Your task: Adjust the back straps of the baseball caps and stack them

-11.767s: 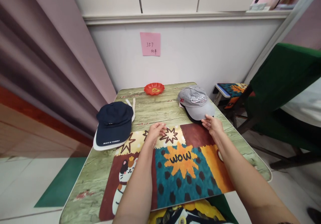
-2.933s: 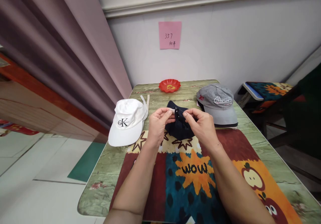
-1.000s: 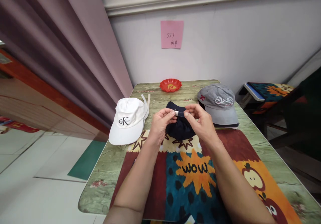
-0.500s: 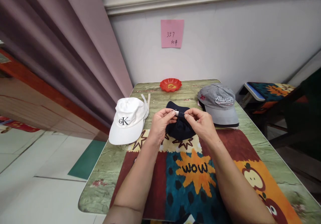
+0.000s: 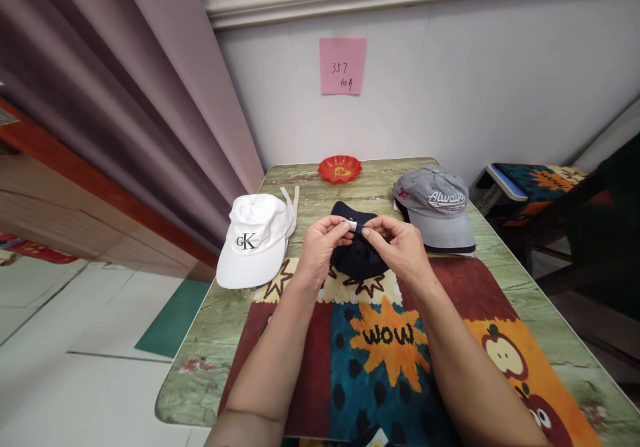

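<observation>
Green table (image 5: 190, 373) under left fingers (image 5: 340, 232) and right fingers (image 5: 374, 239), wall (image 5: 425, 87) beyond. Both pinch a navy cap (image 5: 359, 265) by its crosswise strap (image 5: 359, 227) (brim seemingly wallward).

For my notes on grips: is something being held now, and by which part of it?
The left hand and right hand pinch the dark cap by its narrow strap, at the pale piece.

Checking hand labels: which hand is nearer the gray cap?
Right. The right hand pinches the strap of the navy cap, just left of the gray cap in view; the left hand is farther left, also at that strap.
</observation>
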Demonstrator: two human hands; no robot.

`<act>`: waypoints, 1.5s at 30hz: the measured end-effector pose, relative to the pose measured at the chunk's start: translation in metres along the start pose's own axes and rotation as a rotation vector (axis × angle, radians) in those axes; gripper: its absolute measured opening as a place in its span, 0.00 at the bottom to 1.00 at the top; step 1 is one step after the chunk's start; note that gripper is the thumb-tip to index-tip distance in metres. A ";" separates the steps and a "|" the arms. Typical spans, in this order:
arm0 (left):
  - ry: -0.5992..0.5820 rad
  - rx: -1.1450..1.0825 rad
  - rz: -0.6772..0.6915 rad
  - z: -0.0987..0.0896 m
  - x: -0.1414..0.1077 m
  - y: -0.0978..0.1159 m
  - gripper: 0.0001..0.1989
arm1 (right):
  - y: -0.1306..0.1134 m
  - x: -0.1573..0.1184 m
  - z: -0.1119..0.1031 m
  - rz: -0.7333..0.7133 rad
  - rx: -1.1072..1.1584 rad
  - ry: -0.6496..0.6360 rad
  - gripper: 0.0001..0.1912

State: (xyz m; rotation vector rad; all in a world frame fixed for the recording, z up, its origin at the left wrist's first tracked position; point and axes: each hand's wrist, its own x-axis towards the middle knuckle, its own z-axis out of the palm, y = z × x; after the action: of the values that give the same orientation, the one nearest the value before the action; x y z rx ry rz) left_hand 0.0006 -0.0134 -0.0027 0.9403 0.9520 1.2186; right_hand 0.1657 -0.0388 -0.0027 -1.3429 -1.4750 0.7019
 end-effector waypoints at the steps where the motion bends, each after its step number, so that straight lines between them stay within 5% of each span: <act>1: -0.002 -0.001 0.003 0.000 0.000 0.000 0.15 | 0.000 0.000 0.000 0.001 -0.008 0.002 0.12; 34: -0.049 0.053 0.020 0.000 0.000 -0.006 0.14 | -0.002 -0.001 0.003 -0.007 -0.140 0.052 0.09; 45: 0.057 -0.056 -0.011 -0.010 0.007 0.002 0.17 | 0.010 0.004 -0.002 -0.021 0.131 -0.058 0.18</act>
State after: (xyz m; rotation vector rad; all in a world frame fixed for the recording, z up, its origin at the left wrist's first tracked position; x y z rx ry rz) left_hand -0.0087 -0.0054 -0.0048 0.8596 0.9617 1.2622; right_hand 0.1716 -0.0331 -0.0095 -1.2151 -1.4605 0.8154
